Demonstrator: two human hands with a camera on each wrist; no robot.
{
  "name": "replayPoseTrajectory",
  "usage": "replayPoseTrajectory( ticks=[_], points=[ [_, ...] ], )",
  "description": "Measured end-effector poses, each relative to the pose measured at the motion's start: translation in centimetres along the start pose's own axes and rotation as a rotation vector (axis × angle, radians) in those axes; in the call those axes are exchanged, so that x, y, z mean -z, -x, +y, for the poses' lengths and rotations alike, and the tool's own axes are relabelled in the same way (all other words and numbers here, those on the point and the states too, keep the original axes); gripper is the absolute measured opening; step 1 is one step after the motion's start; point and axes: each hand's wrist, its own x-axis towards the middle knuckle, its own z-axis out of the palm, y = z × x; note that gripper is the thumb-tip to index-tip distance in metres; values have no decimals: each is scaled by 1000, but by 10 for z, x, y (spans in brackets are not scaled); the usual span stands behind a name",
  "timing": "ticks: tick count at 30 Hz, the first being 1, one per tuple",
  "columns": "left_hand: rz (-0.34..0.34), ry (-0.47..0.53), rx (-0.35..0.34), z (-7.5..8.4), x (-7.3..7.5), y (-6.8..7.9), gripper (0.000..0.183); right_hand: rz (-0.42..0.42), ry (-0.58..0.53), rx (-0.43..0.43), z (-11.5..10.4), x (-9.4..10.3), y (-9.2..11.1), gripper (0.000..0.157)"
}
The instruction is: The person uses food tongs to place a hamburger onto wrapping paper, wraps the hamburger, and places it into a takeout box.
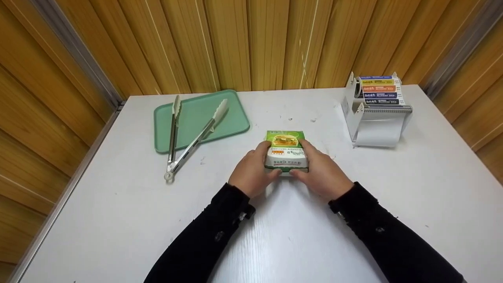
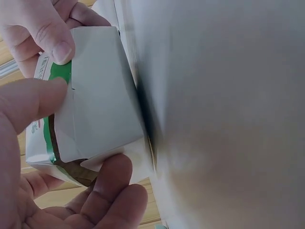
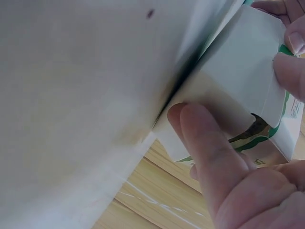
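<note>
A small cardboard burger box [image 1: 286, 151], green and white with a burger picture on top, sits near the middle of the white table, its lid down. My left hand [image 1: 253, 171] grips its left side, fingers along the wall and thumb on the lid's front edge. On the opposite side my right hand [image 1: 324, 173] holds it the same way, the two thumbs close together. In the left wrist view, the plain white front wall of the box [image 2: 102, 95] faces the camera. A brown and green printed edge of the box [image 3: 252, 129] shows near the corner in the right wrist view.
At the back left lies a green tray [image 1: 196, 114], with spread metal tongs [image 1: 172, 135] resting across it and their hinged end on the table [image 1: 118, 220]. A white dispenser [image 1: 379, 131] with several coloured label rolls stands back right. Wood-patterned walls [image 1: 267, 47] enclose the table.
</note>
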Motion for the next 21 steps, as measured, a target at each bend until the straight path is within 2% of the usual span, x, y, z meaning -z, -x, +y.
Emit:
replayPoseTrajectory(
  ticks=[4,9,14,21],
  points=[
    [0,10,7,0,0,1,80,1,33,-1,-1,-1,1,96],
    [0,-6,11,-1,-1,1,80,17,131,39,-3,-2,1,93],
    [6,1,26,-2,-3,1,78,-11,176,28,-3,-2,1,93],
    [4,14,1,-3,-4,0,77,-4,226,49,-6,-6,3,89]
  ],
)
